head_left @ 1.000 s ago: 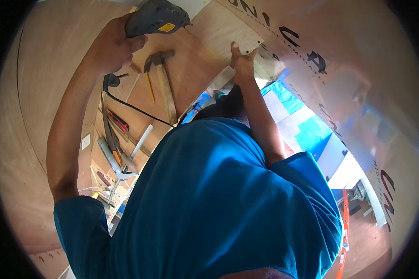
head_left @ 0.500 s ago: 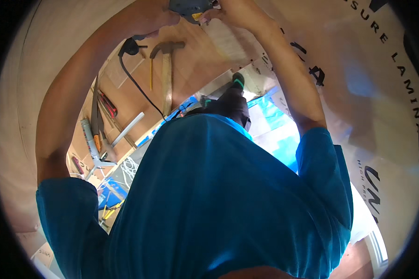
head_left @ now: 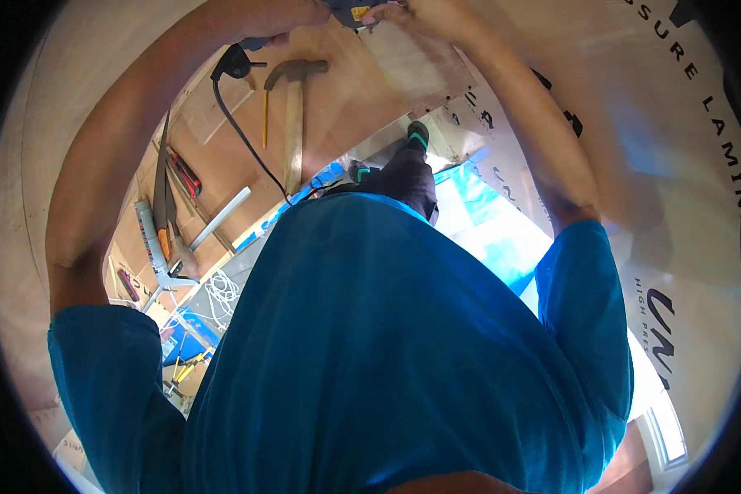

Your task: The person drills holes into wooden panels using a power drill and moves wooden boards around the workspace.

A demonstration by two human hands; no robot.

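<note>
In the head view, the right hand (head_left: 412,16) is now meeting the front of the dark power tool (head_left: 345,10) at 12 o'clock, whereas 1 second ago it was touching a pale board near 1 o'clock. The left hand (head_left: 298,14) is wrapping around the tool just beside it, gripping it, though the top edge is cutting off part of both hands; whether the right fingers are pinching anything, I cannot tell. With 2 hands at the tool, the work seems to be centring on its front end. Below, the brown wooden surface (head_left: 362,95) is carrying a hammer (head_left: 295,132), a yellow pencil (head_left: 265,119) and a black plug (head_left: 237,62) at 11 o'clock, a red-handled tool (head_left: 185,171) at 10 and a caulking gun (head_left: 150,237) at 9. A white cord (head_left: 221,296) is lying coiled at 8. Around these, blue sheeting (head_left: 469,193) is glowing brightly at 2, while a large lettered sheet (head_left: 646,214) is curving past 3 in the fisheye.
</note>
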